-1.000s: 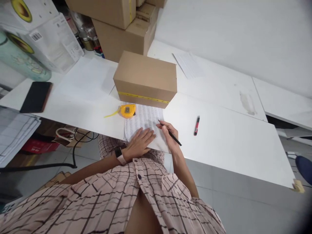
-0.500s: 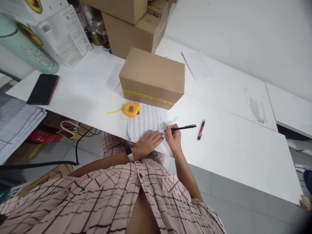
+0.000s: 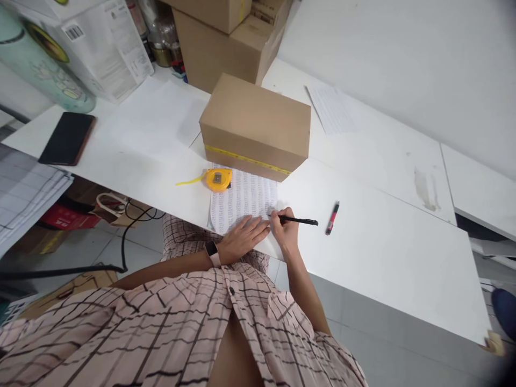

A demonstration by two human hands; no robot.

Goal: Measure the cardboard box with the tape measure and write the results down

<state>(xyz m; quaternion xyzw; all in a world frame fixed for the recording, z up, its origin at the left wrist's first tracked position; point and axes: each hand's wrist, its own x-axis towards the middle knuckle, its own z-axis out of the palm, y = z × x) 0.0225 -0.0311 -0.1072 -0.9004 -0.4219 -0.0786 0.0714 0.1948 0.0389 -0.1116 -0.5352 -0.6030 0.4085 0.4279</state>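
My right hand (image 3: 285, 231) grips a black pen (image 3: 300, 220), its writing end down at the right edge of a sheet covered in lines of text (image 3: 245, 199). Fingers stretched out, my left hand (image 3: 245, 236) lies flat on the lower part of that sheet. A yellow tape measure (image 3: 218, 179) rests on the sheet's upper left, a short piece of its tape sticking out leftward. Behind it stands a closed cardboard box (image 3: 256, 126) with a yellow strip along its front, covering the sheet's top edge.
A red and black pen (image 3: 332, 218) lies to the right on the white table (image 3: 387, 252). At the left are a dark phone (image 3: 67, 138), blank paper (image 3: 149, 118) and a mint green bottle (image 3: 48, 70). Larger cardboard boxes (image 3: 217, 51) stand behind; another printed sheet (image 3: 330, 110) lies at the back.
The pen in my right hand has tilted, its rear end swinging down toward me. My left hand stays flat on the sheet. The view has shifted slightly.
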